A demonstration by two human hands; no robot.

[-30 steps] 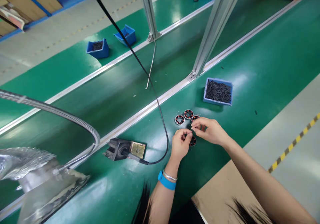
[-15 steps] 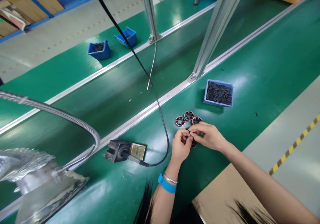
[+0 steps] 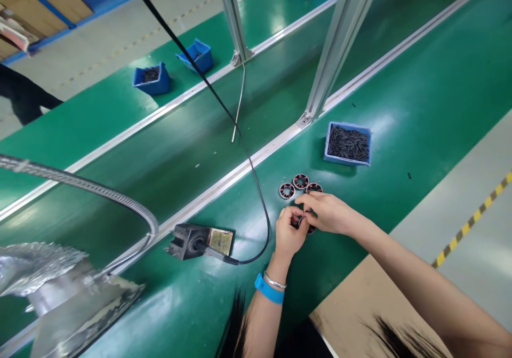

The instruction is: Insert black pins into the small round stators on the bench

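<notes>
My left hand, with a blue band and a metal bangle at its wrist, is pinched closed over the green bench. My right hand meets it from the right, its fingers bent together at the left fingertips. What lies between the fingers is too small to make out. Just beyond the hands sit round metal rings with red and black parts inside, one at the left, one at the top and one partly behind my right fingers. Another ring shows partly beneath the hands.
A blue bin of short black pieces stands beyond my right hand. A soldering iron rests in its holder at the left, its cable curving near my left hand. Further left is a foil-wrapped duct. A metal post rises behind.
My right hand's fingers have shifted slightly and its index finger reaches further left over the left fingertips. A person's dark-clothed leg has appeared at the far left. The view has moved a little.
</notes>
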